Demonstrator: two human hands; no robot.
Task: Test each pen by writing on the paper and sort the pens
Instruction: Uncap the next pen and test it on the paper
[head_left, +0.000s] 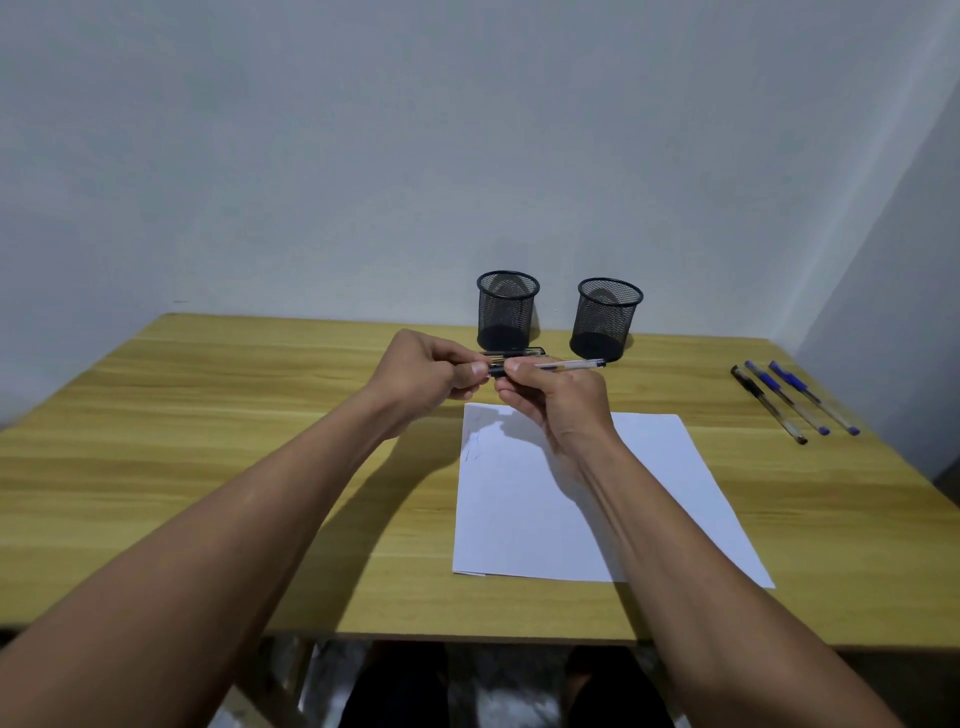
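Observation:
Both hands meet above the table, just beyond the far edge of a white sheet of paper (571, 499). My right hand (550, 400) grips a clear-barrelled pen (571, 365) that points right. My left hand (426, 374) pinches the pen's dark left end, which looks like its cap. Faint scribbles mark the paper's top left corner. Three more pens (792, 402) lie side by side at the table's far right: one black, two blue.
Two black mesh pen cups stand at the back, the left cup (506, 312) and the right cup (605, 319). A dark flat object (519, 352) lies in front of the left cup. The wooden table (208, 415) meets walls behind and to the right.

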